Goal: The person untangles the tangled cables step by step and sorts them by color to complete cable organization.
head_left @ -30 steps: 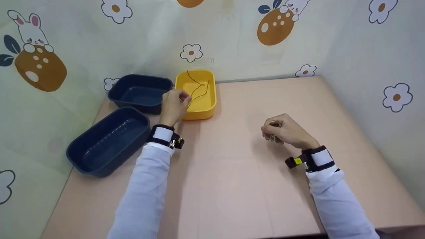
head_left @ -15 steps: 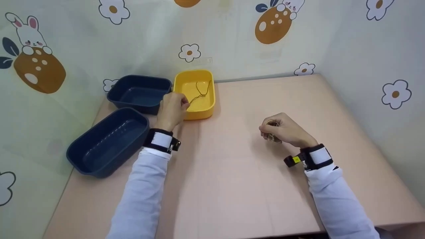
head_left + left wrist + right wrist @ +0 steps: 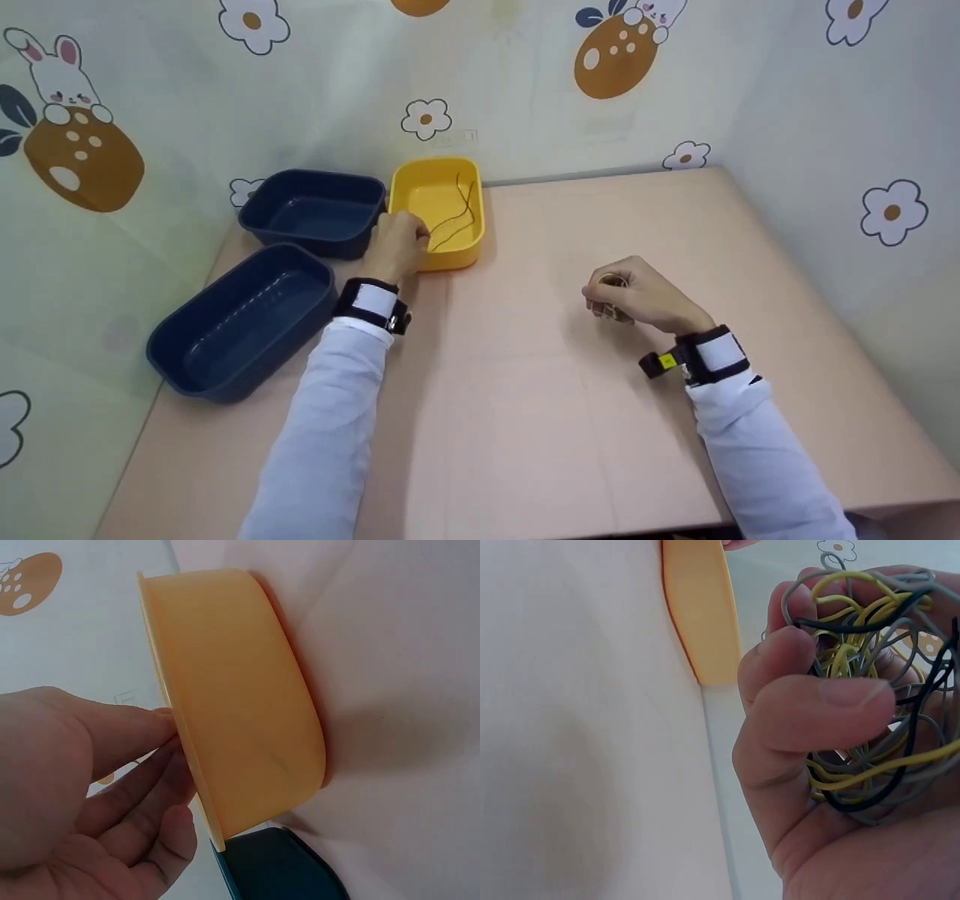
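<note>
My left hand (image 3: 396, 246) pinches a thin dark cord (image 3: 451, 218) at the near left side of a yellow bin (image 3: 452, 260). Two strands of the cord trail from the fingers and curve over the inside of the bin. In the left wrist view, the bin's rim (image 3: 182, 736) hides the thumb and index fingertips. Farther right, above the table, my right hand (image 3: 651, 295) grips a loose tangle of yellow, grey and black cords (image 3: 889, 768). Its fingers curl round the tangle, with loops sticking out between them.
Two dark blue bins stand at the left, one at the back (image 3: 315, 246) against the yellow bin and one nearer (image 3: 247, 367) at an angle. A pale pink cloth (image 3: 517, 420) covers the table. Patterned wall sheets (image 3: 540, 142) close off the back and sides.
The cord's strands have shifted and changed shape inside the yellow bin, their ends now near its right side. My left hand has moved slightly nearer; the right stays almost still, gripping its tangle.
</note>
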Available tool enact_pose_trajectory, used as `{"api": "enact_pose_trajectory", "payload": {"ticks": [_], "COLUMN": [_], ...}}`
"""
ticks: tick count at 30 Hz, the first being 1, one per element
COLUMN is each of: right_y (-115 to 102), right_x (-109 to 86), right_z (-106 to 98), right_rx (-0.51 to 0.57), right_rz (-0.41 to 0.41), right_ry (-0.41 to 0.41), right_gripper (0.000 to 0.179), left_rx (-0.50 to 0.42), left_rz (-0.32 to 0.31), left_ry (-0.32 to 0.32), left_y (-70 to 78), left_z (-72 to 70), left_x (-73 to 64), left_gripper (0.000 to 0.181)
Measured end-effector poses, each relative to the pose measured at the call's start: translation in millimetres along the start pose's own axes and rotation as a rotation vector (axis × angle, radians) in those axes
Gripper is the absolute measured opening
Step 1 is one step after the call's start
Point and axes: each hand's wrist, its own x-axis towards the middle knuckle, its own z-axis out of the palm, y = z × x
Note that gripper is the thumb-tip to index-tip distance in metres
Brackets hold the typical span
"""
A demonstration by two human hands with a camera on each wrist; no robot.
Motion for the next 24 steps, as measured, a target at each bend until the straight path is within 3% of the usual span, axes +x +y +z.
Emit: {"api": "enact_pose_trajectory", "payload": {"ticks": [5,8,16,24], "right_y": [-3,-8,-32,-54], "right_x": [0.8,1.6,14.5,28.4], "right_z": [3,7,27,61], "right_rx": [0.034,0.083,0.264,0.576], "right_rz": [-0.012,-0.048,-0.145,-0.070], "right_ry": [0.008,0.029,0.150,0.357], "right_gripper": [0.034,0.035,0.037,0.027], "left_rx": [-0.045,-0.117,-0.382,-0.599], "left_rz": [0.095,0.155,0.324,0.367], "left_ry": [0.122,0.163,0.170,0.137], "left_y": [4.7,12.9,48.5,81.3], "left_z": [0.6,2.7,14.0,42.1], "left_x": [-10.9,-22.0,-66.4,-101.7], "left_gripper": [0.018,0.017,0.014,0.010]}}
